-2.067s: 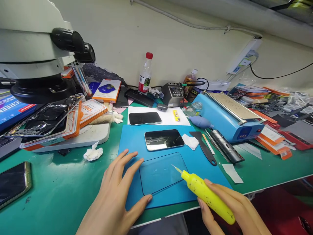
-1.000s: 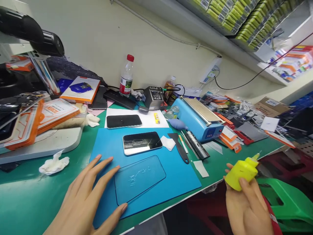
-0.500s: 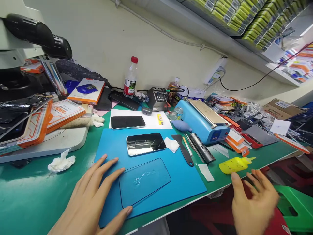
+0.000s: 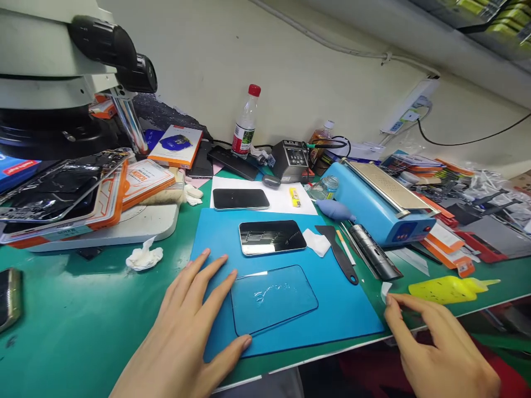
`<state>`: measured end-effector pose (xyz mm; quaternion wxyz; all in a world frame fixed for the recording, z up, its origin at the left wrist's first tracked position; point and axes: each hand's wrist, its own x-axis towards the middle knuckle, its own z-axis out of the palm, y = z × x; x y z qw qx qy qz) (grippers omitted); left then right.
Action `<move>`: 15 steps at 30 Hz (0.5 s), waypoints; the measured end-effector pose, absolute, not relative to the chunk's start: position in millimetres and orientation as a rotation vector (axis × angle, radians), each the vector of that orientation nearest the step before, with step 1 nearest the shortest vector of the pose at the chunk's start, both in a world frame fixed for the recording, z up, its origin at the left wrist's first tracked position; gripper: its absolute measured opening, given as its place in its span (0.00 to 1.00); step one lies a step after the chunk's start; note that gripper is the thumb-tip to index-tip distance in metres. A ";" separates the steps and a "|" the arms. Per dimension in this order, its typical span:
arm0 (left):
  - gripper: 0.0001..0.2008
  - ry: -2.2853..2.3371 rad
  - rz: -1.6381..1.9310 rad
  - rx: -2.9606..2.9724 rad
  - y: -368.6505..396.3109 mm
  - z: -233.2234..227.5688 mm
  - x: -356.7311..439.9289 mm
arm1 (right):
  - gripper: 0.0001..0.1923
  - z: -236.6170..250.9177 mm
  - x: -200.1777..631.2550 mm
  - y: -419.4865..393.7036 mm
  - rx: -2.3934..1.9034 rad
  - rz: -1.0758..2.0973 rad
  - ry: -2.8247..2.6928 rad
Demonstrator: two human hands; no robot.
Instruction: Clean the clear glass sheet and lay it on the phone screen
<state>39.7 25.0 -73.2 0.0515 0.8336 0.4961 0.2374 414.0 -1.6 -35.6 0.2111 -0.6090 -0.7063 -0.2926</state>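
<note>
My left hand point(image 4: 186, 326) lies flat on the blue mat point(image 4: 332, 309), its fingers spread against the left edge of a clear glass panel point(image 4: 274, 298) that carries a smear of liquid. My right hand point(image 4: 440, 348) is at the table's front edge, its fingertips touching a small white paper strip point(image 4: 385, 290). A yellow squeeze bottle point(image 4: 450, 288) lies on its side on the green table just beyond that hand. A phone screen point(image 4: 271, 237) lies face up on the mat behind the panel.
A microscope point(image 4: 62, 72) with boxes and phone parts fills the left. A black spatula point(image 4: 340, 253), a metal roller point(image 4: 373, 251) and a blue heating machine point(image 4: 381, 202) stand right of the mat. A second phone point(image 4: 240, 199) lies on white paper behind. Bottles and a soldering station line the wall.
My right hand carried the yellow bottle away from the glass panel, laid it on the table at the right and let go, then came back to the paper strip. My left hand stayed put.
</note>
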 end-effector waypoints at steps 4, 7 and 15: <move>0.42 1.513 0.727 2.530 25.6 -73.6 41.0 | 0.08 -29.7 352.6 4.0 -1.520 -0.467 -1.965; 0.42 1.544 0.728 2.468 25.4 -73.4 42.7 | 0.07 -30.1 320.0 9.4 -1.393 -0.374 -2.076; 0.38 1.460 0.701 2.483 28.1 -67.1 41.9 | 0.07 -32.6 302.6 21.1 -1.359 -0.328 -2.131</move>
